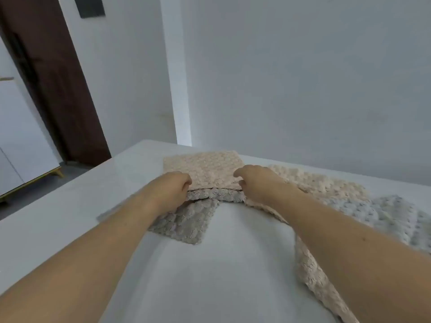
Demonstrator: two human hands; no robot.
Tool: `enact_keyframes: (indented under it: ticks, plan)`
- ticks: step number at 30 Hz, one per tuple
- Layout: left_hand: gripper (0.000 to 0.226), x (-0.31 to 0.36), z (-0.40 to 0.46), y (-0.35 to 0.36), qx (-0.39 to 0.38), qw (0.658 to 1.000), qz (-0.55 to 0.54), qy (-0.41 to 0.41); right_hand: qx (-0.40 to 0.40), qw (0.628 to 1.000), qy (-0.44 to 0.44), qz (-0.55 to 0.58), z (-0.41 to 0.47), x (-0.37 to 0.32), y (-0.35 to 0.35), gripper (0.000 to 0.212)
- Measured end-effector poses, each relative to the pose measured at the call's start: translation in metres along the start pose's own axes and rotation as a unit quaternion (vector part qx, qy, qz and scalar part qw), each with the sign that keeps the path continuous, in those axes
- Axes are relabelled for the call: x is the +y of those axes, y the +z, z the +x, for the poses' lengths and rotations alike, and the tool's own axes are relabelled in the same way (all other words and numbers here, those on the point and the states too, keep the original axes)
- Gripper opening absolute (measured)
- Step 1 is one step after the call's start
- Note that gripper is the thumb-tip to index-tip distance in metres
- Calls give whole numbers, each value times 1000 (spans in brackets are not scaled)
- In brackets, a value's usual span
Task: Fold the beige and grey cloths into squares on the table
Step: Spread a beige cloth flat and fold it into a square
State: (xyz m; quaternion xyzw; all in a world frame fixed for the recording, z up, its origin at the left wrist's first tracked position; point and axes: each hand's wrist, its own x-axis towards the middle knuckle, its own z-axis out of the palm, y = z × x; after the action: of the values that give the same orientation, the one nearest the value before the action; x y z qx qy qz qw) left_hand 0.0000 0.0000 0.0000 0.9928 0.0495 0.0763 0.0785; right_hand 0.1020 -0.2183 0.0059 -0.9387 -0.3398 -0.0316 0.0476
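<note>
both curled at the near edge of the folded beige cloth (205, 169) mid-frame: left hand (173, 190) apparently pinching, right hand (254, 183) loosely hooked. soft, light, floppy; best taken by corners.

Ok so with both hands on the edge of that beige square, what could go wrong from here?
The folded beige cloth overlaps the grey cloth beneath; moving either may drag the other out of shape. The right forearm lies across another beige cloth, which hangs over the table edge and might slide off.
</note>
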Motion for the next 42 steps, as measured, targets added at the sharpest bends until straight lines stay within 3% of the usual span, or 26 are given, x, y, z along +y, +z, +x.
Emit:
enact_keyframes:
  ticks: [4,7,11,14,16,18,20,23,25,28,31,34,37,42]
  plan:
    - [26,-19,22,15,-102,994,44,22,-83,996,13,-36,24,17,21,35]
    - [24,-31,40,27,-97,994,40,22,-83,996,11,-10,36,27,32,31]
    - [24,-30,54,33,-113,978,-156,-84,-37,999,15,36,47,37,40,21]
    - [22,-29,56,26,-131,961,-208,-128,-36,993,43,103,48,40,40,20]
    - [20,-30,58,23,-66,962,-221,-148,-20,993,51,105,47,43,33,21]
    - [24,-28,59,18,66,968,-182,-159,36,994,66,84,46,43,18,20]
    - [25,-17,56,6,185,965,-124,-139,121,978,84,145,43,39,-1,21]
    - [26,4,48,-27,311,919,-234,-67,215,899,88,371,33,29,-39,22]
    - [24,14,42,-48,335,895,-292,-29,236,834,85,491,21,24,-64,25]
    - [20,30,19,-89,347,876,-335,15,251,774,98,574,-9,14,-111,29]
    - [19,51,-12,-134,332,863,-377,43,232,733,114,629,-44,1,-154,29]
    - [18,66,-48,-174,294,845,-446,-3,133,691,156,693,-85,-12,-192,27]
    - [13,72,-87,-204,157,798,-576,-85,38,698,155,698,-128,-23,-223,32]
    - [24,60,-144,-206,-59,798,-591,-104,-61,721,154,672,-179,-30,-226,29]
